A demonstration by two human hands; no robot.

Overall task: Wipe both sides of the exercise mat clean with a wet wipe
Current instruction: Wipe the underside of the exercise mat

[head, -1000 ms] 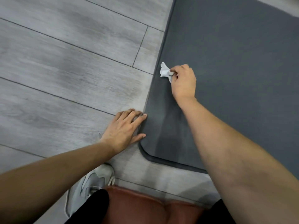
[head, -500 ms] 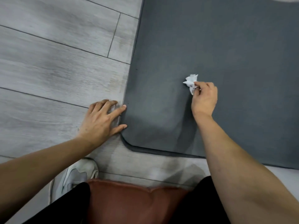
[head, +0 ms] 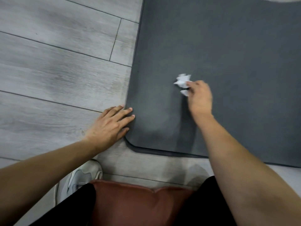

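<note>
A dark grey exercise mat (head: 228, 54) lies flat on the floor and fills the upper right of the view. Its rounded near-left corner sits just in front of me. My right hand (head: 200, 98) pinches a crumpled white wet wipe (head: 182, 82) and holds it against the mat's surface, a little in from the left edge. My left hand (head: 112, 126) lies flat on the floor with straight fingers, its fingertips resting on the mat's left edge near the corner.
Grey wood-look floor planks (head: 57, 70) stretch to the left of the mat. A reddish-brown cushion (head: 138, 204) lies under me at the bottom, with a pale sneaker (head: 81, 176) beside it.
My right hand carried the wipe from the mat's left edge toward the right and nearer to me, then back a little leftward. My left hand stayed at the mat's corner.
</note>
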